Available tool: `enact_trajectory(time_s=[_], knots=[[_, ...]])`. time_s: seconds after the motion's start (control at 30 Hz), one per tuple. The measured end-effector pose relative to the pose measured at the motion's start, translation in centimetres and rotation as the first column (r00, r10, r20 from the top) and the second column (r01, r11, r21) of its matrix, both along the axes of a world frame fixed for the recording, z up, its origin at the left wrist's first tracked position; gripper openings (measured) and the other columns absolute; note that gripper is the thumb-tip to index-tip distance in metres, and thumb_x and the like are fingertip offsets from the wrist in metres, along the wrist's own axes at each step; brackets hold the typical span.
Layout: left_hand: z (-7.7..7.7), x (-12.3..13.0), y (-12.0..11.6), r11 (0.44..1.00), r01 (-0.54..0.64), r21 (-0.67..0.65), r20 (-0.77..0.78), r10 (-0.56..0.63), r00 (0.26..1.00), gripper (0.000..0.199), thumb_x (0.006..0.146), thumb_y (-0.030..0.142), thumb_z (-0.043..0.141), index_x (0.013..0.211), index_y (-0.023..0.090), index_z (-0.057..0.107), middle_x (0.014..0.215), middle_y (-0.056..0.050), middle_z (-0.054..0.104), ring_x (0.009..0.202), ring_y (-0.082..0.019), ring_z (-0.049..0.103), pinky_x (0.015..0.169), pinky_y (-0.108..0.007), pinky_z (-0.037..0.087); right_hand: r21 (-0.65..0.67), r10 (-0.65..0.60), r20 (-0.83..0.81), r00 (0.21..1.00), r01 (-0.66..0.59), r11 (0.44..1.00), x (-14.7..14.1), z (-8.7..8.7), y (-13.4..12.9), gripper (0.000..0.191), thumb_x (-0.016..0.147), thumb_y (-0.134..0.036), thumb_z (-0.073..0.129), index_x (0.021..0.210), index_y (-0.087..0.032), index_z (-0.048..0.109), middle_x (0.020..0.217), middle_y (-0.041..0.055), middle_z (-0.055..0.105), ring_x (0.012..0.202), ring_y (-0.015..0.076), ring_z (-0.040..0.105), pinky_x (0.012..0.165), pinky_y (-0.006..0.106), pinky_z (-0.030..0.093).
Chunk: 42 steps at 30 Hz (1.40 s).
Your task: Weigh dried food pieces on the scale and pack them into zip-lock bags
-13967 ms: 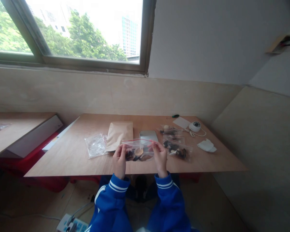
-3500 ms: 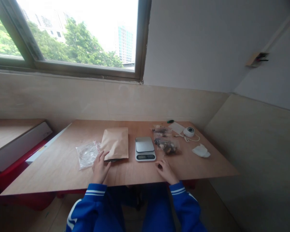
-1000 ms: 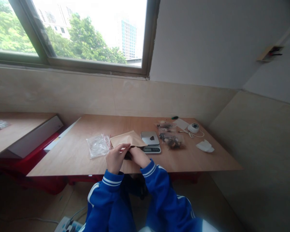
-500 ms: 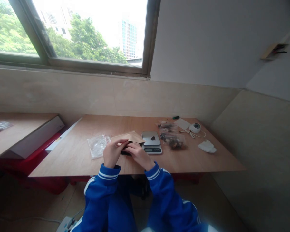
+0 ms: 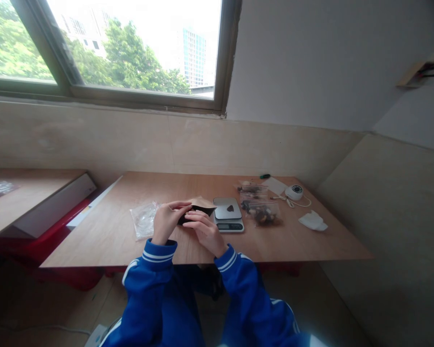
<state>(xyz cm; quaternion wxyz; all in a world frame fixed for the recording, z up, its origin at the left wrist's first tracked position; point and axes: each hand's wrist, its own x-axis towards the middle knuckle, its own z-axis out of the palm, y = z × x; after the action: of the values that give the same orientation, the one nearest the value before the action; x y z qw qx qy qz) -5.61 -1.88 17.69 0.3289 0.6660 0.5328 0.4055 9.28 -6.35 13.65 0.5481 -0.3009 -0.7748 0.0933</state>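
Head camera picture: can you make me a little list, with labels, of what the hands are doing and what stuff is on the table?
left hand: holds up the near edge of the brown paper bag
right hand: fingers at the bag's dark opening
scale: right of the bag, one small dark piece on its pan
filled clear bags: right of the scale, dark bits inside
empty clear bags: left of the left hand
far right: white round gadget with cord, white wad
table: light wood, under a window
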Motion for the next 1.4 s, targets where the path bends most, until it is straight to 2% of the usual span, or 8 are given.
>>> enact_trajectory(time_s=[0.17, 0.47, 0.6, 0.7, 0.9, 1.0, 1.2, 1.4], knots=[[-0.2, 0.1, 0.3, 1.000, -0.024, -0.005, 0.013, 0.024, 1.000, 0.037, 0.071, 0.053, 0.061, 0.090, 0.023, 0.074, 0.080, -0.003, 0.074, 0.077, -0.021, 0.068, 0.061, -0.024, 0.048, -0.096, -0.104, -0.375, 0.921, 0.073, 0.993, -0.7, 0.0, -0.3, 0.017, 0.090, -0.019, 0.051, 0.094, -0.025, 0.066, 0.107, 0.0044, 0.067, 0.110, 0.0185, 0.058, 0.097, 0.039, 0.048], [0.8, 1.5, 1.5, 0.990, -0.142, -0.002, -0.064, 0.142, 0.988, 0.037, 0.070, 0.055, 0.060, 0.086, 0.026, 0.074, 0.077, -0.003, 0.074, 0.073, -0.020, 0.067, 0.058, -0.024, 0.045, -0.307, -0.250, -0.748, 0.614, 0.014, 0.952, -0.2, 1.2, 2.1, 0.012, 0.082, -0.028, 0.063, 0.090, -0.019, 0.063, 0.107, 0.0078, 0.067, 0.101, 0.0197, 0.062, 0.088, 0.038, 0.050], [1.0, 1.6, 1.6, 0.984, -0.180, -0.007, -0.070, 0.180, 0.981, 0.036, 0.070, 0.055, 0.060, 0.086, 0.026, 0.074, 0.074, -0.002, 0.074, 0.072, -0.020, 0.067, 0.056, -0.023, 0.043, -0.340, -0.318, -0.837, 0.444, 0.032, 0.940, 2.4, 0.2, 3.7, 0.021, 0.076, -0.030, 0.068, 0.093, -0.018, 0.063, 0.108, 0.0086, 0.068, 0.099, 0.0193, 0.062, 0.088, 0.038, 0.049], [1.0, 1.4, 1.4, 0.981, -0.196, -0.002, -0.065, 0.195, 0.979, 0.034, 0.071, 0.054, 0.060, 0.086, 0.027, 0.074, 0.074, -0.001, 0.074, 0.072, -0.020, 0.067, 0.055, -0.023, 0.042, -0.391, -0.374, -0.836, 0.403, 0.042, 0.919, 5.1, -1.7, 4.7, 0.028, 0.073, -0.034, 0.069, 0.095, -0.018, 0.063, 0.109, 0.0095, 0.068, 0.097, 0.0187, 0.063, 0.083, 0.036, 0.050], [0.6, 1.5, 1.0, 0.980, -0.200, 0.004, -0.052, 0.200, 0.978, 0.035, 0.071, 0.054, 0.059, 0.087, 0.027, 0.074, 0.074, -0.001, 0.074, 0.072, -0.020, 0.067, 0.054, -0.023, 0.042, -0.554, -0.516, -0.661, 0.546, 0.110, 0.825, 8.4, -6.8, 6.7, 0.038, 0.072, -0.041, 0.066, 0.096, -0.013, 0.063, 0.096, 0.0125, 0.069, 0.081, 0.0187, 0.065, 0.067, 0.031, 0.051], [0.5, 1.4, 0.7, 0.981, -0.191, 0.026, -0.050, 0.192, 0.980, 0.035, 0.072, 0.054, 0.059, 0.087, 0.027, 0.074, 0.075, -0.001, 0.074, 0.071, -0.020, 0.067, 0.055, -0.024, 0.042, -0.585, -0.534, -0.550, 0.642, 0.160, 0.795, 8.5, -8.4, 7.3, 0.035, 0.073, -0.038, 0.063, 0.096, -0.012, 0.063, 0.095, 0.0122, 0.069, 0.081, 0.0196, 0.064, 0.070, 0.033, 0.052], [0.3, 1.2, 0.3, 0.985, -0.171, -0.009, -0.034, 0.171, 0.985, 0.036, 0.072, 0.054, 0.059, 0.090, 0.026, 0.074, 0.073, -0.001, 0.074, 0.069, -0.020, 0.067, 0.053, -0.023, 0.043, -0.494, -0.467, -0.256, 0.846, 0.301, 0.816, 8.0, -9.4, 7.1, 0.021, 0.081, -0.028, 0.052, 0.092, -0.016, 0.065, 0.105, 0.0103, 0.066, 0.099, 0.0213, 0.061, 0.090, 0.037, 0.047], [-0.3, 1.1, 0.3, 0.989, -0.147, -0.006, -0.003, 0.147, 0.989, 0.036, 0.072, 0.053, 0.061, 0.090, 0.025, 0.074, 0.074, -0.002, 0.073, 0.072, -0.019, 0.067, 0.056, -0.023, 0.045, -0.447, -0.436, -0.101, 0.894, 0.351, 0.823, 8.5, -9.9, 8.0, 0.023, 0.083, -0.021, 0.046, 0.094, -0.017, 0.065, 0.110, 0.0104, 0.065, 0.104, 0.0205, 0.059, 0.094, 0.037, 0.044]])
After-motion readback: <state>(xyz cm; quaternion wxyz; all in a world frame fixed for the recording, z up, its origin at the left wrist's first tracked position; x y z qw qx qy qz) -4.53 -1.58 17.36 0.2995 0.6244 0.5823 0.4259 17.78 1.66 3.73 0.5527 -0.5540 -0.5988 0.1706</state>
